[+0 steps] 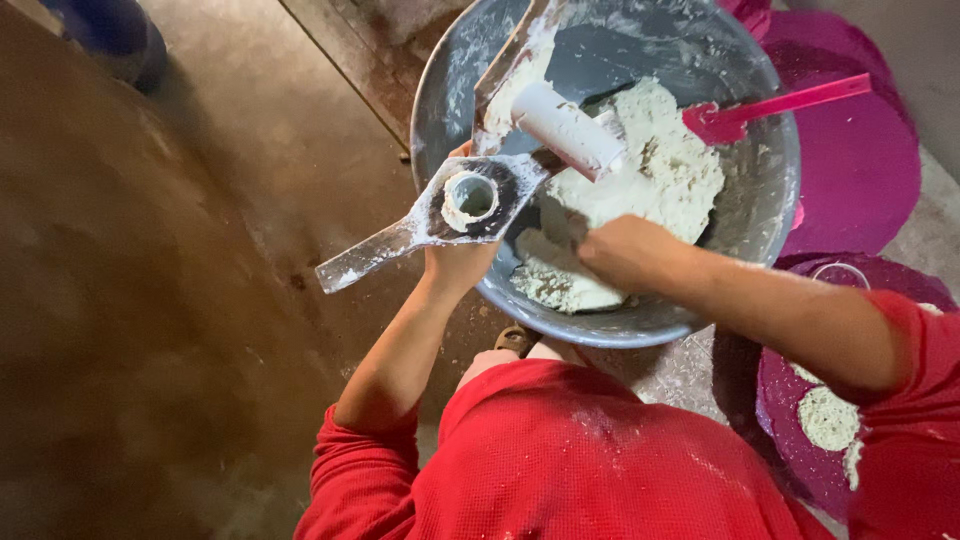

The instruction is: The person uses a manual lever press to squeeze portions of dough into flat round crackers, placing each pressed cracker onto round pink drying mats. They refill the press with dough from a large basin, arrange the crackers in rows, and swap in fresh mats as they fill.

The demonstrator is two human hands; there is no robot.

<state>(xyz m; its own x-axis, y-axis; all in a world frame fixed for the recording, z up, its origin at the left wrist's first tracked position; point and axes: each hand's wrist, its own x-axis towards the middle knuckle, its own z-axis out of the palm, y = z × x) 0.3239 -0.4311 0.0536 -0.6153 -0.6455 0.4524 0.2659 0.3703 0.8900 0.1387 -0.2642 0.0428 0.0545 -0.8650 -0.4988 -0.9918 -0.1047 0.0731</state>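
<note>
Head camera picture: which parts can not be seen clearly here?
- Left hand: its fingers are hidden under the wooden press, so the grip is unclear.
- Right hand: its fingertips are sunk in the dough.
- Purple plate: cut off by the red sleeve and the right edge.
- Dark shape, top left: cut off, blurred.

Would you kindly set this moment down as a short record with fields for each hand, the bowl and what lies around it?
Left hand: holds a flour-dusted wooden press with a round hole, over the bowl's near edge.
Right hand: rests on the dough in the bowl.
Bowl: wide, grey metal, dusted white inside.
In bowl: a pink spatula lies across the far rim.
Around: purple plates to the right, one with a dough patty.
</note>
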